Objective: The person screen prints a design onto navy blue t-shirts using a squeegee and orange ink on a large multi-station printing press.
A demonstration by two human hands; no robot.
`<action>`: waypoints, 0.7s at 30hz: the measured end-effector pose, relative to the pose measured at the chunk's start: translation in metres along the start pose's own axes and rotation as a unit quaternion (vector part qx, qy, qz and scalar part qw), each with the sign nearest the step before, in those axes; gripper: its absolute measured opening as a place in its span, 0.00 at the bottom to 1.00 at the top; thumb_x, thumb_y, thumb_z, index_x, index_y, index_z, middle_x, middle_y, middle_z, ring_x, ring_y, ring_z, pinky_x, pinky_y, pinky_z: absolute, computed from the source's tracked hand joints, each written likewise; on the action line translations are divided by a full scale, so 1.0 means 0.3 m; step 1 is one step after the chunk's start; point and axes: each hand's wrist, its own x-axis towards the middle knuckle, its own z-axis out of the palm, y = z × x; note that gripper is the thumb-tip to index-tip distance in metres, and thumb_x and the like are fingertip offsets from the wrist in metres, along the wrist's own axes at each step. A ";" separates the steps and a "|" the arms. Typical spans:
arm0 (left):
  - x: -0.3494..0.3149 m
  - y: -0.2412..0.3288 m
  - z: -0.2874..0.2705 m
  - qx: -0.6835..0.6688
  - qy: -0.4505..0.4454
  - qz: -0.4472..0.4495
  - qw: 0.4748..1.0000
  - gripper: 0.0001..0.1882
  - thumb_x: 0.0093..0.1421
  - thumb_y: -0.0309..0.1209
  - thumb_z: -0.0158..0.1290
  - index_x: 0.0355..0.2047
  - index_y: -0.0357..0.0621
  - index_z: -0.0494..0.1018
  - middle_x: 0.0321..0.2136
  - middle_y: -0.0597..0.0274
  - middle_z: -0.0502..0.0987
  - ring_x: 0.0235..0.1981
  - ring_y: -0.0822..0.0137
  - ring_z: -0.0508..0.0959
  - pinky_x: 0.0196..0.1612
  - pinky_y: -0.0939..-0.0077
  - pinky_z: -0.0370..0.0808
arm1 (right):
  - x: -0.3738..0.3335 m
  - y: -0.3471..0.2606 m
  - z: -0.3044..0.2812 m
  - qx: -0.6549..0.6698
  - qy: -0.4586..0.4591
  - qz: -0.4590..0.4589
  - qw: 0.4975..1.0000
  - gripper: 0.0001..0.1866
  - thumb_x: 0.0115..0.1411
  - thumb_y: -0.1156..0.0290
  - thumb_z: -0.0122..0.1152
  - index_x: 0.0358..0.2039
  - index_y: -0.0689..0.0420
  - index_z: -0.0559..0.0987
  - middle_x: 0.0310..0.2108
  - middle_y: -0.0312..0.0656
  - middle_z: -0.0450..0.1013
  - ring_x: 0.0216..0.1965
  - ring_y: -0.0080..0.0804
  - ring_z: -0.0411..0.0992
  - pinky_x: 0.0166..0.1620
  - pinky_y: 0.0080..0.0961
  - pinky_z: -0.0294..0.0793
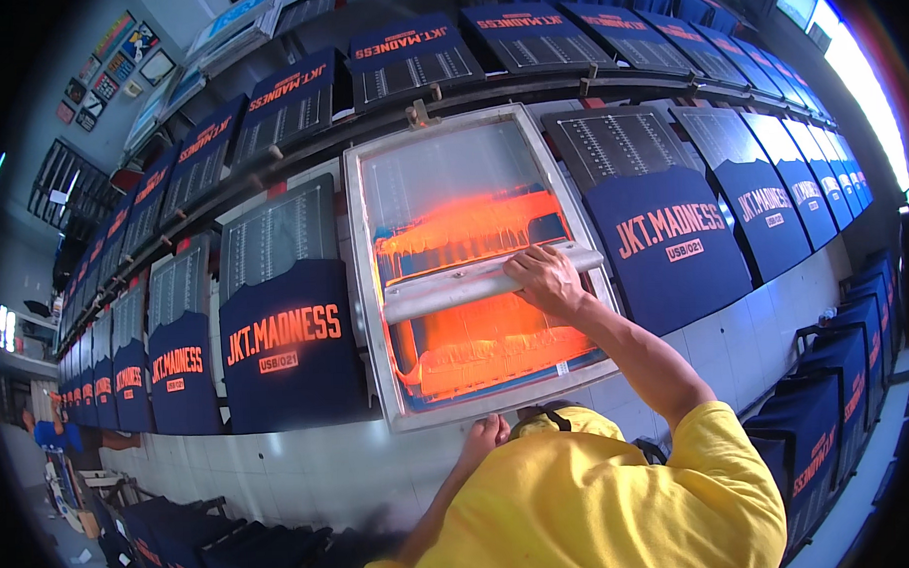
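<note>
A screen-printing frame with a pale metal rim lies over a board in the middle of the row. Bright orange ink is spread on its mesh, thick in ridges near both ends. Across the mesh lies a long pale squeegee, tilted slightly up to the right. My right hand is closed over it, right of its middle. At the frame's near edge, my left hand has its fingers curled; whether they grip the rim is hidden. What lies under the mesh is mostly covered by ink.
Navy shirts with orange lettering lie on boards either side: one shirt to the left, another shirt to the right. A second row of boards stands behind a dark rail. More draped shirts hang behind me at right.
</note>
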 end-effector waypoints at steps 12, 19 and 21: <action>-0.028 0.005 0.022 0.012 0.029 0.033 0.999 0.22 0.74 0.46 0.36 0.26 0.47 0.61 0.21 0.71 0.61 0.24 0.77 0.58 0.29 0.79 0.58 | 0.167 0.202 0.207 -0.018 0.029 -0.010 0.999 0.18 0.42 0.68 0.72 0.34 0.52 0.75 0.33 0.35 0.74 0.41 0.37 0.73 0.45 0.37 0.72; -0.020 -0.009 -0.003 0.050 0.033 0.058 0.997 0.24 0.72 0.49 0.39 0.22 0.47 0.63 0.20 0.73 0.62 0.23 0.77 0.60 0.28 0.77 0.59 | 0.202 0.196 0.186 -0.004 -0.039 0.040 0.998 0.07 0.50 0.72 0.59 0.32 0.52 0.78 0.32 0.39 0.76 0.41 0.40 0.75 0.45 0.38 0.73; -0.025 -0.001 -0.001 0.051 0.036 0.061 0.996 0.25 0.72 0.49 0.39 0.22 0.47 0.63 0.19 0.73 0.62 0.23 0.77 0.60 0.28 0.77 0.59 | 0.214 0.181 0.161 0.002 -0.068 0.053 0.996 0.07 0.50 0.72 0.59 0.32 0.53 0.79 0.32 0.40 0.77 0.40 0.40 0.76 0.44 0.39 0.74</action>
